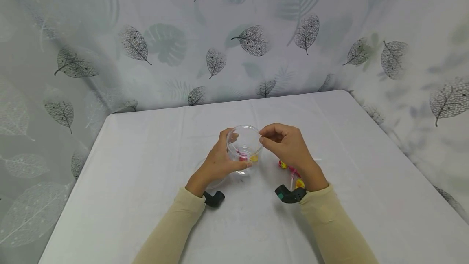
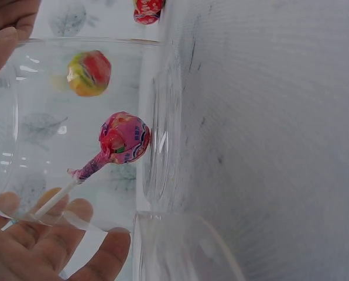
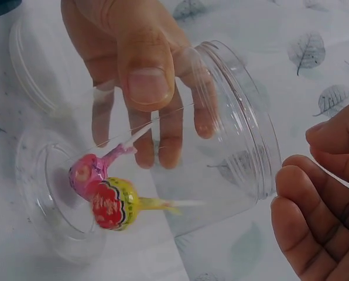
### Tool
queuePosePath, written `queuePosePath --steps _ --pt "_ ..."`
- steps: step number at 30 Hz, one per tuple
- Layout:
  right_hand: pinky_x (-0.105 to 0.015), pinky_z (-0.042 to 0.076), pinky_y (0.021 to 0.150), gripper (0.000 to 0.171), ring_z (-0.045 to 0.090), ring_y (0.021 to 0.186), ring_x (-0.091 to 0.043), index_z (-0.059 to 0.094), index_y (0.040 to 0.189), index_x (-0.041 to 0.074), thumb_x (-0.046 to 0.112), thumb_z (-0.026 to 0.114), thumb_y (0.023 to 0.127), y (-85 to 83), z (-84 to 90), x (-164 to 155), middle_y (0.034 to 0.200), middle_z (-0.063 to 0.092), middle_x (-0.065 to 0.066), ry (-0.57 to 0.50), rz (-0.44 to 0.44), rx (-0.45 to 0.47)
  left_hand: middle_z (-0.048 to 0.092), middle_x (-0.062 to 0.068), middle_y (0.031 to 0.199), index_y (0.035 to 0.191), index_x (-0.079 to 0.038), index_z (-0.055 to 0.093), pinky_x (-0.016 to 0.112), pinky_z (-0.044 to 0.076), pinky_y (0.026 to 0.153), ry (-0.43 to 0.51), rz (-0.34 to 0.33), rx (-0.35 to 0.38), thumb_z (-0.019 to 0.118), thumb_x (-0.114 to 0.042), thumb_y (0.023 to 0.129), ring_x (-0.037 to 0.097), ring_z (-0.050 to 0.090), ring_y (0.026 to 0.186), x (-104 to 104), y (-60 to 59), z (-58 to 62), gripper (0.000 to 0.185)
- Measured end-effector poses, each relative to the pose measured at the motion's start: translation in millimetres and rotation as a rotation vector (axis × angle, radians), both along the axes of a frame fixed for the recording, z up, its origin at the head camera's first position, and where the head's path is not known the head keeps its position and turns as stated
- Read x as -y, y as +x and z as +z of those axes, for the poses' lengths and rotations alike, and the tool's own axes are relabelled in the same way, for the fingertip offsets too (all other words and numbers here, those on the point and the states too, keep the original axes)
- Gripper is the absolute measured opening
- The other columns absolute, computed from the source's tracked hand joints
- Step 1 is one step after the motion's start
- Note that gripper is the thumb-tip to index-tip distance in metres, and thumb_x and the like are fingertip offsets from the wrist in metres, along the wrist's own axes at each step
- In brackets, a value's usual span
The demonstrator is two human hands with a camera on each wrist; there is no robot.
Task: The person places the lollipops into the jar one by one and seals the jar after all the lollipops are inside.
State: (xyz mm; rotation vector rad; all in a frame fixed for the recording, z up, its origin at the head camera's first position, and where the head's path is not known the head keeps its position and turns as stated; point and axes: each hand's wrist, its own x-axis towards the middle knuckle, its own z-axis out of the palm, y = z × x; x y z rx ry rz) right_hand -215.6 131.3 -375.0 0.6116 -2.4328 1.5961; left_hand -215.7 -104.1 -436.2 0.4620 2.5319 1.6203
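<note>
My left hand grips a clear plastic jar around its side, tilted above the table. Inside it are a lollipop in a pink wrapper and one in a yellow-and-red wrapper. The pink one's white stick leans toward the fingers in the left wrist view. My right hand is at the jar's rim, its fingers loosely bent and nothing visible between them. Below that hand, several wrapped lollipops lie on the table, partly hidden by the wrist.
A round clear lid lies on the table beside the jar, partly behind my left hand. The white cloth-covered table reaches back to a leaf-patterned curtain, which also hangs at both sides.
</note>
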Motion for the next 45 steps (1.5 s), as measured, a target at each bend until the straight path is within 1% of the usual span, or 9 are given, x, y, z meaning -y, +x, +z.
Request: queuePosePath --steps 6,11,18,24,30,34,38,42,45 --pt "-0.024 0.056 0.076 0.020 0.070 0.086 -0.020 0.074 0.112 0.004 0.001 0.073 0.092 2.0 -0.4 -7 0.098 0.076 -0.010 0.009 -0.007 -0.046 0.049 0.013 0.157 0.157 -0.022 0.027 0.054 0.043 0.110 -0.004 -0.004 -0.004 0.096 -0.035 0.074 0.032 0.053 0.135 -5 0.2 -0.4 0.108" --pt "-0.025 0.056 0.077 0.022 0.069 0.088 -0.021 0.074 0.115 0.005 0.003 0.073 0.093 2.0 0.5 -9 0.103 0.075 -0.009 0.023 -0.022 -0.040 0.048 0.008 0.158 0.156 -0.029 0.026 0.055 0.042 0.111 -0.039 0.027 0.013 0.095 -0.039 0.074 0.029 0.051 0.138 -6 2.4 1.5 0.108" --pt "-0.028 0.057 0.077 0.022 0.069 0.090 -0.021 0.074 0.115 0.006 0.004 0.073 0.093 -0.8 3.0 -17 0.107 0.075 -0.010 0.024 -0.052 -0.008 0.048 0.005 0.157 0.158 -0.026 0.025 0.055 0.040 0.113 -0.060 0.033 0.011 0.095 -0.042 0.074 0.028 0.048 0.139 -4 2.6 3.5 0.111" --pt "-0.021 0.055 0.075 0.020 0.068 0.088 -0.017 0.074 0.114 0.004 0.004 0.072 0.094 -3.6 3.3 -36 0.106 0.075 -0.012 0.034 -0.107 -0.014 0.048 0.003 0.158 0.158 -0.026 0.023 0.056 0.037 0.116 -0.080 0.039 0.009 0.094 -0.045 0.074 0.026 0.046 0.143 -2 1.8 4.0 0.112" --pt "-0.018 0.052 0.076 0.017 0.067 0.088 -0.017 0.074 0.112 0.003 0.005 0.072 0.095 -2.6 -3.2 -61 0.105 0.075 -0.015 0.097 -0.177 -0.016 0.047 0.002 0.157 0.159 -0.025 0.022 0.057 0.036 0.117 -0.082 0.031 0.006 0.094 -0.043 0.075 0.028 0.044 0.144 -2 1.2 3.0 0.111" --pt "-0.018 0.051 0.078 0.015 0.067 0.091 -0.021 0.074 0.111 0.004 0.006 0.071 0.096 -0.4 -10.4 -77 0.105 0.075 -0.013 0.162 -0.226 0.006 0.047 0.003 0.157 0.159 -0.027 0.021 0.057 0.037 0.116 -0.083 0.018 0.004 0.093 -0.044 0.075 0.028 0.045 0.143 -2 0.6 2.2 0.112" --pt "-0.029 0.052 0.083 0.015 0.067 0.095 -0.025 0.073 0.111 0.003 0.006 0.070 0.097 1.2 -18.3 -92 0.106 0.075 -0.014 0.222 -0.248 0.043 0.046 0.004 0.158 0.159 -0.026 0.021 0.058 0.036 0.117 -0.079 0.016 0.007 0.093 -0.046 0.075 0.028 0.043 0.144 -2 0.5 1.9 0.113" --pt "-0.040 0.051 0.085 0.016 0.067 0.099 -0.029 0.072 0.112 0.001 0.004 0.069 0.097 1.9 -28.1 -109 0.108 0.075 -0.016 0.283 -0.265 0.111 0.046 0.003 0.159 0.159 -0.023 0.021 0.059 0.033 0.118 -0.083 0.017 0.014 0.093 -0.046 0.076 0.029 0.041 0.147 -2 0.6 2.2 0.113" --pt "-0.040 0.051 0.082 0.019 0.065 0.102 -0.031 0.073 0.115 0.001 0.005 0.067 0.097 2.9 -35.8 -122 0.111 0.074 -0.017 0.340 -0.271 0.191 0.046 0.001 0.159 0.159 -0.024 0.021 0.058 0.033 0.119 -0.084 0.017 0.016 0.093 -0.044 0.076 0.029 0.041 0.147 -2 0.5 2.6 0.112"
